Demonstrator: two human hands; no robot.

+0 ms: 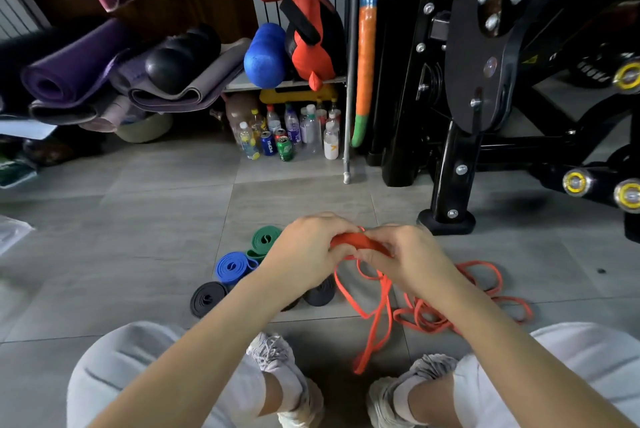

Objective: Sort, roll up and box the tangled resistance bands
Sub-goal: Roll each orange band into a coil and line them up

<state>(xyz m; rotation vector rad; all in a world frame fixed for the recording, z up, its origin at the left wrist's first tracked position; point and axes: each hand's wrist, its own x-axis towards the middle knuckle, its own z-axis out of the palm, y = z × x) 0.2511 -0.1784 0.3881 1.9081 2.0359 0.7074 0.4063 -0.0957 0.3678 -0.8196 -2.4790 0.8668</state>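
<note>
Gripping the orange band (358, 241) with left hand (304, 251) and right hand (412, 257), close together above the floor (138, 219). Loose loops hanging down. Near green roll (265, 240), blue roll (233, 266), black roll (207, 297).

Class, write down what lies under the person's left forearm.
Part of a black roll shows past the forearm; the rest of it, and anything more beneath, is covered.

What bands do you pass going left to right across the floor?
black roll → blue roll → green roll → half-hidden dark roll → loose orange band
</note>
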